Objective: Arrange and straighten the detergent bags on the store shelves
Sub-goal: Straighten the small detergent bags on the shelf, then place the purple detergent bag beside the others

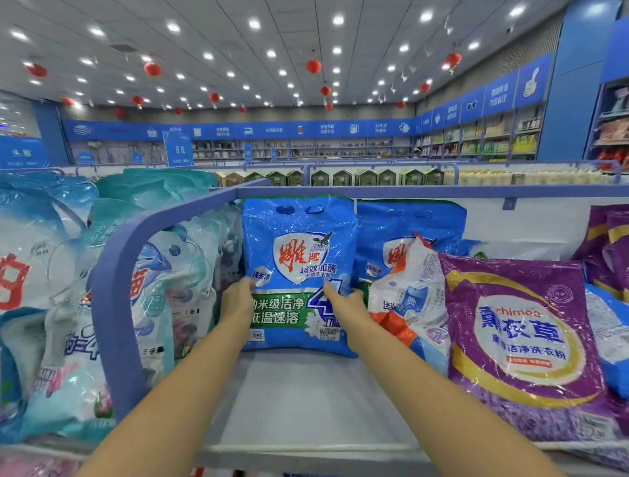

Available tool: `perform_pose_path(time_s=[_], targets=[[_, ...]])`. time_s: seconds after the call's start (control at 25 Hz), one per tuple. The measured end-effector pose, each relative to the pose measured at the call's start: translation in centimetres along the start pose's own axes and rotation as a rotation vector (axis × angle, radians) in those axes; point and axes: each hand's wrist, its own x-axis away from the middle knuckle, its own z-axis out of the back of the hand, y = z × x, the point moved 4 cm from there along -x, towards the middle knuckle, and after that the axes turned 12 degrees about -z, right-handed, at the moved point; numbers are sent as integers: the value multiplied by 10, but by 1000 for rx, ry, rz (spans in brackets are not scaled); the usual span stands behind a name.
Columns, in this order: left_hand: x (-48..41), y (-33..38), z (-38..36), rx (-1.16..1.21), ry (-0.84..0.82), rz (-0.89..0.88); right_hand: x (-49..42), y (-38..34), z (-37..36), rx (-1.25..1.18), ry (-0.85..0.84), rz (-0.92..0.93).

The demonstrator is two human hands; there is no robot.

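A blue detergent bag [299, 253] with a red-and-white shield logo stands upright at the back of the grey shelf [296, 403]. My left hand [238, 300] grips its left edge and my right hand [340, 304] grips its right edge, thumb on the front. A second identical blue bag [411, 229] stands behind it to the right. A white-and-orange bag [407, 292] leans against that one. A purple bag [518, 329] stands at the shelf's front right.
A blue-purple divider rail [124, 255] separates this bay from the pale blue and white bags [53, 288] on the left. More purple bags [619, 251] and a blue bag [624, 346] lie far right. Further aisles and wall shelves stand behind.
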Motion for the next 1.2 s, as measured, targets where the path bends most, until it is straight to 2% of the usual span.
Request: perform_pose_path(time_s=[0.08, 0.2, 0.36, 0.44, 0.6, 0.76, 0.84, 0.96, 1.12, 1.2], targets=[[-4, 0, -5, -99, 52, -61, -4, 2, -1, -15, 45, 14], [-5, -6, -9, -216, 109, -167, -11, 2, 0, 10, 114, 139], [-6, -8, -6, -251, 188, -214, -15, 4, -2, 5, 145, 259], [-7, -9, -3, -259, 225, -213, -15, 4, -2, 104, 161, 281], [1, -2, 3, -311, 243, -202, 0, -5, 1, 196, 77, 241], [5, 6, 1, -364, 171, -163, 54, -22, 13, 472, -58, 461], [9, 12, -1, -370, 106, -166, 80, -30, 30, 515, -93, 561], [28, 21, -9, -347, 16, -252, 113, -43, 76, 463, 48, 700], [76, 39, -34, -389, -33, -527, 130, -48, 150, 457, 252, 744], [106, 46, -60, -249, -200, -563, 138, -46, 194, 484, 417, 747]])
